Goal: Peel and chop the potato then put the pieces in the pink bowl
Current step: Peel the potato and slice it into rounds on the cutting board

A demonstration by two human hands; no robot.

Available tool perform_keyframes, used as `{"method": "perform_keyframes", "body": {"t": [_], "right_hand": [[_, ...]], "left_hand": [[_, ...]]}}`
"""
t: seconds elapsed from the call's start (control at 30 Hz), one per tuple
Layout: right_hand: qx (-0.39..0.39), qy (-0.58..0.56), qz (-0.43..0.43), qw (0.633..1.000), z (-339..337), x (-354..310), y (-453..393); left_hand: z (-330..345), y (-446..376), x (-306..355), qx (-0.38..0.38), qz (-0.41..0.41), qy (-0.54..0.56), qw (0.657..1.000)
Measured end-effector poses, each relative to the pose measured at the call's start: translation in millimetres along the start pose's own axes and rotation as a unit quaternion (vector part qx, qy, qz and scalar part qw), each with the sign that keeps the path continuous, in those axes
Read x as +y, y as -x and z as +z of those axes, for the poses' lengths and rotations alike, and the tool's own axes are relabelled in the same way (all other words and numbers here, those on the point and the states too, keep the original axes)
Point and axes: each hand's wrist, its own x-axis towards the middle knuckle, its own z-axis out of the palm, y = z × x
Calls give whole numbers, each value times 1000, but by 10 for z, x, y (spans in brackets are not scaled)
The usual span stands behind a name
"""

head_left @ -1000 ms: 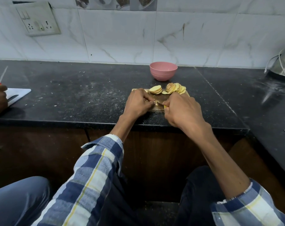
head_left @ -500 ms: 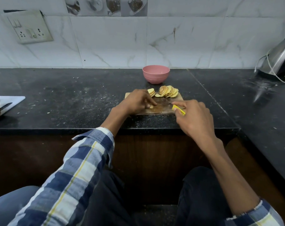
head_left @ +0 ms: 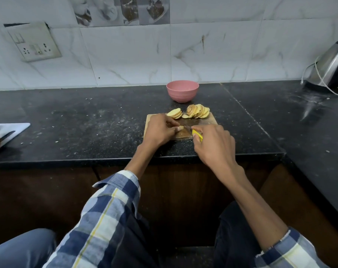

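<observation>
A last small potato piece (head_left: pixel 180 128) sat on the wooden board (head_left: pixel 212 120), pinched under the left hand (head_left: pixel 160 130). Just right of it, the right hand (head_left: pixel 212 144) gripped a yellow-handled knife (head_left: pixel 197 135). Cutting well probably called for tucked fingertips and a straight downward stroke, since the stub looked small and slippery. Beyond both hands lay 2 fanned groups of pale, round slices (head_left: pixel 197 111), then the smooth pink bowl (head_left: pixel 182 91) on speckled black stone.

This is a home kitchen: a speckled black stone counter (head_left: pixel 87 120) runs beneath marble-look wall tiles (head_left: pixel 125 60), with a switch-and-socket plate (head_left: pixel 33 42) on the wall above it and a steel electric kettle (head_left: pixel 332 68) at its right end.
</observation>
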Motion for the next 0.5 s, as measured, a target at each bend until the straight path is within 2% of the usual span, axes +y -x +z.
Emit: {"method": "perform_keyframes", "body": {"t": [0.5], "right_hand": [[-88,89,13,992,-186,-277,-137]], "left_hand": [[-21,-78,81,-12,-8,-30,999]]}}
